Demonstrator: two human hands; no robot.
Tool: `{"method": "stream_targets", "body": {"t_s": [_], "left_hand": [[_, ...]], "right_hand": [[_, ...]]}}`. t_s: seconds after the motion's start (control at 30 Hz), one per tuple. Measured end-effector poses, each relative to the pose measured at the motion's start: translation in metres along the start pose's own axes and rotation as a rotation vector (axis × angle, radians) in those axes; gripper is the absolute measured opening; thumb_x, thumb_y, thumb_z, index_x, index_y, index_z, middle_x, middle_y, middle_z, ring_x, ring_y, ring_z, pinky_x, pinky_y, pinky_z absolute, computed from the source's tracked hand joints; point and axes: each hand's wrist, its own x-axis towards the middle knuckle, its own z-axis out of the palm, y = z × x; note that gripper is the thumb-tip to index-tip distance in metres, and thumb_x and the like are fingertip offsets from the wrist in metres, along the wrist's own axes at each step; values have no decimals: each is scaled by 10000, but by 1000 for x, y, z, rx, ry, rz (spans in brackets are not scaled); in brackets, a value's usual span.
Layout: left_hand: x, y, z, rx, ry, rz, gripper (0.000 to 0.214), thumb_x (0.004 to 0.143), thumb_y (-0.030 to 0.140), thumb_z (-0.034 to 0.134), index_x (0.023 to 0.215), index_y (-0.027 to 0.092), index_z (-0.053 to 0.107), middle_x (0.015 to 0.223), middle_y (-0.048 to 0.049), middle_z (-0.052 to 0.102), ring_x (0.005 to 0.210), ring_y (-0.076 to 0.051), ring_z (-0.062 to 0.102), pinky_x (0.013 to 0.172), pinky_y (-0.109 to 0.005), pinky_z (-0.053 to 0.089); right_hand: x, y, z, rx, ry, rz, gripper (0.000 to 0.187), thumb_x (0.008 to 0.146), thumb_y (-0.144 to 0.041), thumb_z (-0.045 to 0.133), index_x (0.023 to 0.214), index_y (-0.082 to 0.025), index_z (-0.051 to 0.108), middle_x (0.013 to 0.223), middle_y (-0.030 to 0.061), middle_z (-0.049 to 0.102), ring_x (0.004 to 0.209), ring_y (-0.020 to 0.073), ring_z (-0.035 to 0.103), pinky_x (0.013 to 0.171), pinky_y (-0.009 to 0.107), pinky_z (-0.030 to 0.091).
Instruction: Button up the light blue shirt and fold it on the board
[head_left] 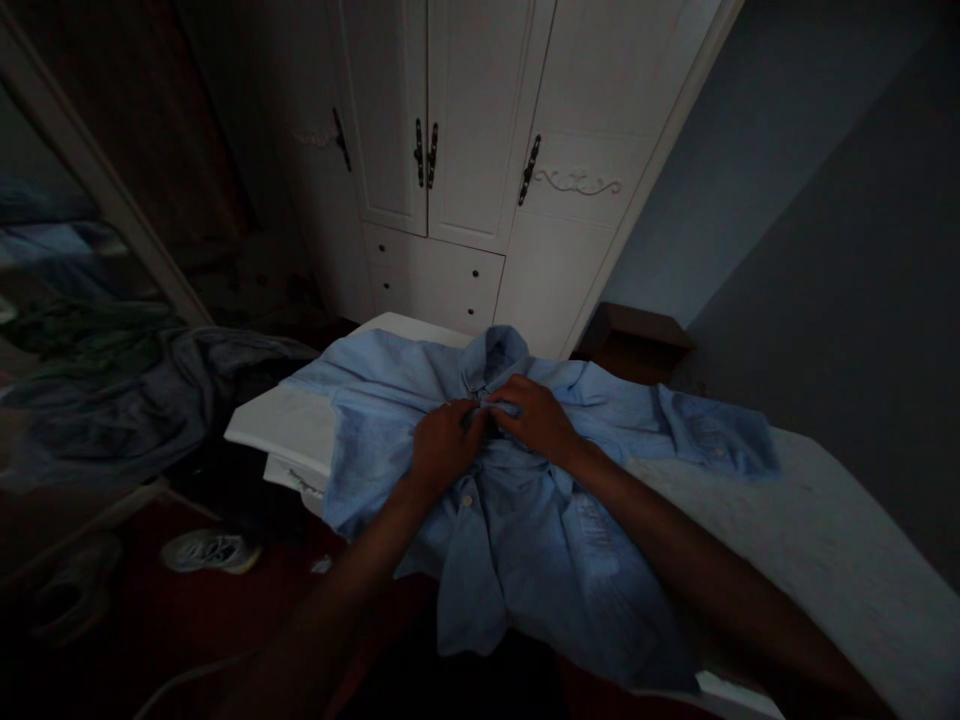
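Note:
A light blue button-up shirt [525,520] lies spread on a white table [285,425], its collar [495,355] pointing away from me and one sleeve stretched out to the right. Just below the collar, my left hand [448,440] pinches the front edge of the shirt. Close beside it, my right hand [536,415] grips the opposite front edge, fingertips nearly meeting those of the left. The fabric bunches up between them. Whether a button is in my fingers I cannot tell. Lower on the front a pale button [466,500] shows.
Behind the table stands a white wardrobe [465,120] with dark handles. A brown box-like piece [637,335] is at the back right. Grey cloth [150,400] is heaped to the left. A shoe [210,552] rests on the red floor [262,620].

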Motion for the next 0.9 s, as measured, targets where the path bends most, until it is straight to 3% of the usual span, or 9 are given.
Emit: {"method": "stream_targets", "body": {"t_s": [0.23, 0.37, 0.53, 0.7, 0.9], "left_hand": [[0, -2, -2, -13, -53, 9, 335, 968, 336, 403, 1023, 210, 709, 1008, -43, 735, 944, -190, 663, 841, -274, 470], [-1, -3, -2, -25, -67, 34, 336, 970, 307, 388, 1053, 199, 695, 1041, -47, 732, 960, -190, 661, 857, -277, 463], [-2, 1, -3, 32, -50, 39, 334, 971, 296, 368, 1017, 188, 682, 978, -61, 726, 906, -196, 664, 802, -282, 461], [-3, 5, -3, 126, -84, 30, 319, 977, 310, 368, 1040, 207, 663, 966, -58, 725, 872, -200, 673, 752, -277, 454], [-5, 3, 1, 144, -39, 59, 446, 977, 323, 404, 1402, 189, 431, 1148, -103, 695, 972, -229, 680, 791, -305, 479]], "right_hand": [[2, 6, -5, -118, -120, -81, 201, 888, -371, 656, 868, -193, 747, 818, 55, 676, 801, 192, 604, 717, 313, 425], [2, -2, -8, -307, -86, -156, 167, 855, -352, 702, 822, -194, 743, 849, 67, 667, 852, 215, 549, 736, 346, 364], [-2, -16, -8, -404, -15, -172, 127, 904, -256, 633, 858, -206, 741, 887, 74, 650, 868, 224, 513, 746, 365, 354], [-5, -29, -6, -421, -43, -97, 144, 919, -194, 577, 922, -200, 721, 923, 93, 643, 895, 234, 542, 774, 365, 389], [-4, -36, -5, -383, -124, 137, 179, 963, -246, 503, 993, -168, 661, 961, 86, 688, 863, 198, 633, 734, 285, 449]]}}
